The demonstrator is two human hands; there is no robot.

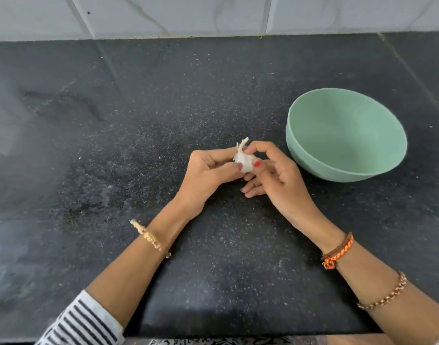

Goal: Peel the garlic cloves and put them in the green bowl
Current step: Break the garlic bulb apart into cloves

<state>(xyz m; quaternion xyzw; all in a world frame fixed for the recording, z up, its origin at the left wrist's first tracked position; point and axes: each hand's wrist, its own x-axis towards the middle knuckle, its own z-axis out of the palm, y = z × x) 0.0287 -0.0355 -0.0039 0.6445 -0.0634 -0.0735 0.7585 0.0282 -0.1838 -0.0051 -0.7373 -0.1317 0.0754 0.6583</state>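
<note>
Garlic bulb (pixel 244 159), white, papery skin on, stem tuft pointing to 12 o'clock, held above the black speckled countertop (pixel 114 145) near frame centre. Left hand (pixel 208 175) grips it from 9 o'clock, thumb on the near face. Right hand (pixel 275 173) pinches it from 3 o'clock, thumb and forefinger curled round the top. Green bowl (pixel 313 155) stands at 3 o'clock of the hands, near, not touching. White tiled wall (pixel 213 16) at 12 o'clock.
</note>
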